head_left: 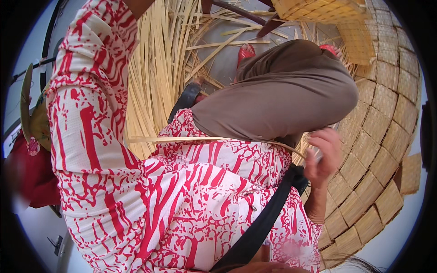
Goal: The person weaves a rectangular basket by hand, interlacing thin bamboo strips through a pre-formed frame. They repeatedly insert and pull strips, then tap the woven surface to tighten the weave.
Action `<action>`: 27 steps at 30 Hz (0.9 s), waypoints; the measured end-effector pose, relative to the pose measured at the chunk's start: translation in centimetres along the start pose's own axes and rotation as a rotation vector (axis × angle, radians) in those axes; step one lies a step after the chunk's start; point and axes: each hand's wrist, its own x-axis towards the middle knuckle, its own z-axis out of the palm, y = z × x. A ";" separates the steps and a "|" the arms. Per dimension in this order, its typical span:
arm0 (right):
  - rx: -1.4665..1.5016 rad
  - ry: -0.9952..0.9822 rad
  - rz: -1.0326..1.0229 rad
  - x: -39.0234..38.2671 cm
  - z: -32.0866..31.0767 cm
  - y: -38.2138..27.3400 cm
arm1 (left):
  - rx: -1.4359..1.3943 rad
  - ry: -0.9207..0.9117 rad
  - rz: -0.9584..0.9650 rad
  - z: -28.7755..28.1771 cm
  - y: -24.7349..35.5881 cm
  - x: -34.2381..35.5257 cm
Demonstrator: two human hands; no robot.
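A long pale bamboo strip [205, 139] runs across my lap and bends down at its right end. That end reaches my right hand [323, 154], whose fingers are curled and slightly blurred around it. A small greyish patch shows between those fingers, too unclear to name. My left arm [91, 113], in a red and white sleeve, stretches up past the top edge. The left hand itself is outside the picture.
Many loose bamboo strips [152, 68] cover the floor at the upper left. Stacked woven bundles [364, 150] rise along the right. A yellowish woven piece [323, 10] and dark wooden legs [268, 25] are at the top. Another person in maroon [41, 177] is at the left.
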 end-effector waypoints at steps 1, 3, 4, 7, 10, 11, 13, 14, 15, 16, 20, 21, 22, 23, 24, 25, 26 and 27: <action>-0.014 -0.092 0.040 -0.6 1.3 -0.3 | 0.092 -0.027 -0.047 0.9 0.3 0.6; -0.064 -0.169 0.041 -0.6 3.4 -1.2 | 0.285 -0.073 -0.139 1.3 3.5 1.7; -0.025 -0.193 0.048 -0.9 4.3 -1.1 | 0.315 -0.061 -0.183 2.4 4.7 2.4; 0.059 -0.208 0.106 -1.7 5.4 -1.4 | 0.291 -0.016 -0.238 5.1 6.3 4.8; 0.138 -0.316 0.086 -1.6 6.0 0.3 | 0.158 0.018 -0.324 5.8 6.5 4.8; 0.160 -0.313 0.106 -1.5 5.9 0.2 | 0.136 0.044 -0.314 7.0 6.2 4.5; 0.220 -0.310 0.146 0.4 5.6 -1.5 | 0.054 0.006 -0.322 3.6 6.5 3.5; 0.220 -0.304 0.159 0.4 5.6 -1.7 | -0.025 0.073 -0.220 2.8 7.1 2.8; 0.233 -0.307 0.157 0.5 5.7 -1.7 | -0.089 0.132 -0.130 2.4 7.1 1.7; 0.247 -0.314 0.173 0.6 5.8 -1.8 | -0.170 0.183 -0.040 2.3 7.2 0.7; 0.405 -0.375 0.247 0.0 7.3 0.9 | -0.758 -0.550 -0.420 -2.9 9.9 -8.9; 0.434 -0.377 0.261 0.4 7.6 0.9 | -0.782 -0.672 -0.304 -3.9 10.4 -11.8; 0.466 -0.367 0.285 0.9 7.7 0.8 | -0.893 -0.854 -0.361 -4.9 11.1 -14.6; 0.499 -0.394 0.336 1.2 7.8 0.9 | -0.906 -1.040 -0.404 -6.1 11.9 -16.7; 0.516 -0.410 0.380 1.3 8.2 1.0 | -0.972 -1.102 -0.438 -7.0 13.2 -19.0; 0.533 -0.450 0.366 1.9 8.3 1.0 | -1.009 -1.115 -0.469 -7.8 14.6 -22.1; 0.576 -0.481 0.377 2.1 8.3 0.5 | -1.132 -1.043 -0.440 -7.7 16.5 -25.5; 0.579 -0.511 0.390 2.6 8.3 0.3 | -1.049 -0.982 -0.416 -8.0 17.5 -27.4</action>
